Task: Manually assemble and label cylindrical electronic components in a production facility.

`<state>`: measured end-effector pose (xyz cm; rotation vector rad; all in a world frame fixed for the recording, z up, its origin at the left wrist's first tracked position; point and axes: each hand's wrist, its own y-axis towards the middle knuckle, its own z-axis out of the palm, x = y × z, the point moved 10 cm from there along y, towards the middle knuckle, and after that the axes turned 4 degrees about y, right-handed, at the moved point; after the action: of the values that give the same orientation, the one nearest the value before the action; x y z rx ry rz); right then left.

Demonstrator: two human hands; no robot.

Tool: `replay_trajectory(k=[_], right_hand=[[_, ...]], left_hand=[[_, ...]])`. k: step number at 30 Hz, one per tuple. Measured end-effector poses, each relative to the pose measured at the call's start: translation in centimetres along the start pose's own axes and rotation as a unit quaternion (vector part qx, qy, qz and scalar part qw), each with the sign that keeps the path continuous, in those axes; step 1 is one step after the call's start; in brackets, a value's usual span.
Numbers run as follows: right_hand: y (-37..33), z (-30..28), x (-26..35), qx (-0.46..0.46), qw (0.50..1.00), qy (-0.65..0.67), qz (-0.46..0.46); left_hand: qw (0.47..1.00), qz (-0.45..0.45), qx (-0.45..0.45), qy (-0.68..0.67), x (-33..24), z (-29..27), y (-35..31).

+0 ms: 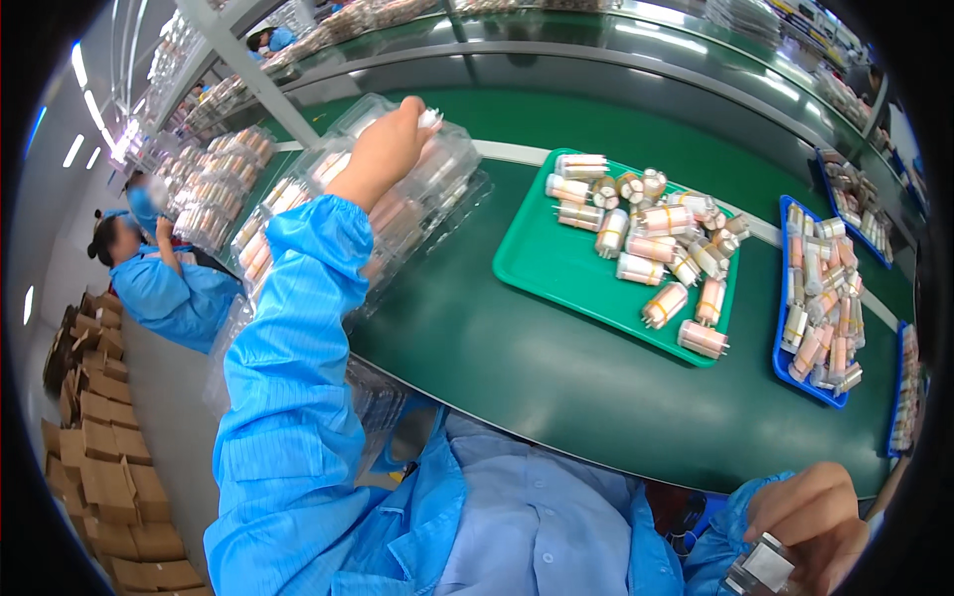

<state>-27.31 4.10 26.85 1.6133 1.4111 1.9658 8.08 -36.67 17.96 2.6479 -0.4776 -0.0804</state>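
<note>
My left hand (pixel 383 149) reaches over a stack of clear plastic blister trays (pixel 452 159) at the left of the bench. Its fingers are closed on a small white-ended cylinder (pixel 429 118), most of it hidden by the hand. More pinkish cylinders sit in the trays below. My right hand (pixel 810 521) is low at the right, in front of the bench edge. Its fingers are curled round a clear-cased part with a white and silvery face (pixel 767 564). Nearer the middle, a green tray (pixel 556 273) bears several loose pink and tan cylinders (pixel 653 246) with yellow bands and short prongs.
Blue trays (pixel 790 368) of similar cylinders stand at the right on the dark green bench (pixel 467 348). Filled clear packs (pixel 214 179) are stacked at the far left. A co-worker in blue (pixel 164 283) sits there, near brown cartons (pixel 109 447) on the floor.
</note>
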Motion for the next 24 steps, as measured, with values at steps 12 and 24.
replay_trajectory(k=[12, 24], right_hand=[[-2.8, -1.9, 5.5, -0.1, 0.94, -0.25, -0.21], [-13.0, -10.2, -11.1, -0.023, 0.639, -0.736, 0.223]], left_hand=[[0.976, -0.03, 0.123, 0.179, -3.6, 1.6, -0.4], [0.985, -0.033, 0.085, -0.145, -12.5, 11.0, -8.5]])
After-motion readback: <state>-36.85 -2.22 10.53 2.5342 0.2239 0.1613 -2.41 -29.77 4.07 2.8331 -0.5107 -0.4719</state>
